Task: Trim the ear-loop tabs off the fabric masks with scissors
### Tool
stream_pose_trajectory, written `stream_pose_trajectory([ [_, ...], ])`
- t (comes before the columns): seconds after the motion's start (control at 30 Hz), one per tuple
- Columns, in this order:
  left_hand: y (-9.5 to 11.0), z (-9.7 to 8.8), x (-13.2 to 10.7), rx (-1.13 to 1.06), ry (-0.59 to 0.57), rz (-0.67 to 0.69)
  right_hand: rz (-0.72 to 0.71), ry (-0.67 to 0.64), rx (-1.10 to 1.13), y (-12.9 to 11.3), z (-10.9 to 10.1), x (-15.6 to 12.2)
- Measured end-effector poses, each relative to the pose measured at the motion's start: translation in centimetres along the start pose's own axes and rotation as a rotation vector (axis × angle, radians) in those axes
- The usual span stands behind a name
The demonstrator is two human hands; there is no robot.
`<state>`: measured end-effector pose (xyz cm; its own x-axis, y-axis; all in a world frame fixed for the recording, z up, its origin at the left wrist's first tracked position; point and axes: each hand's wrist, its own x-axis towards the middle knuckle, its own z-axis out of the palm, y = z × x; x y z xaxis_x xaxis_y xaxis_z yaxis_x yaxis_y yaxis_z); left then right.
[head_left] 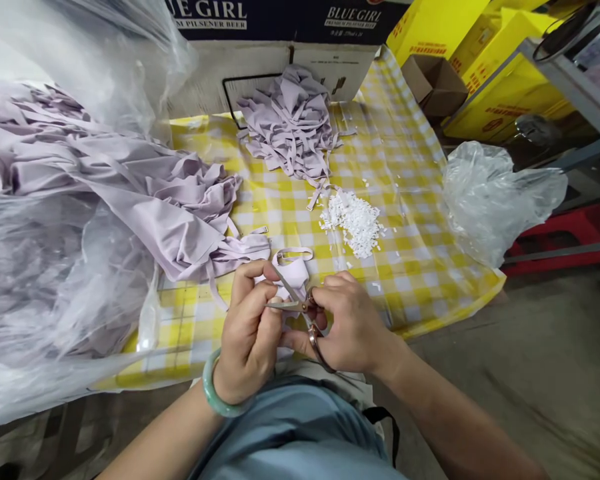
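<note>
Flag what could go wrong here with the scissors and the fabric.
1. The scissors are open close to the left hand pinching the fabric piece; a fingertip might get nicked.
2. The right hand works near the table edge, so cut bits may drop to the floor.

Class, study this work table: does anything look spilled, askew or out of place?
White scraps lie scattered loose on the checked tablecloth, some strayed from the heap. The cloth's right edge hangs over the table rim, rumpled. Otherwise nothing stands out.
</note>
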<state>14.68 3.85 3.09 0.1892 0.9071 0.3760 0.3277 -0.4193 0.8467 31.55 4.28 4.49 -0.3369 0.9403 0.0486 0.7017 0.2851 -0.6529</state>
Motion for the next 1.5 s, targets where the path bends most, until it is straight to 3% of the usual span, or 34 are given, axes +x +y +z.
stream_pose_trajectory([
  [0.43,-0.2,0.1,-0.4,0.052,-0.023,0.066,-0.007,0.021,-0.022,-0.4,-0.1,-0.3],
  [0.97,-0.1,1.0,-0.2,0.037,-0.008,0.046,0.075,0.02,-0.076,-0.1,0.0,-0.8],
  [1.1,-0.2,2.3,1.1,-0.002,-0.024,0.066,0.166,0.052,-0.117,1.0,-0.4,-1.0],
  [1.3,-0.6,5.8,5.0,-0.115,-0.143,0.057,0.363,0.115,-0.136,3.4,-2.6,-0.7],
  [1.5,-1.3,8.7,7.9,-0.131,-0.168,0.101,0.552,0.14,-0.2,6.1,-4.0,-0.4],
])
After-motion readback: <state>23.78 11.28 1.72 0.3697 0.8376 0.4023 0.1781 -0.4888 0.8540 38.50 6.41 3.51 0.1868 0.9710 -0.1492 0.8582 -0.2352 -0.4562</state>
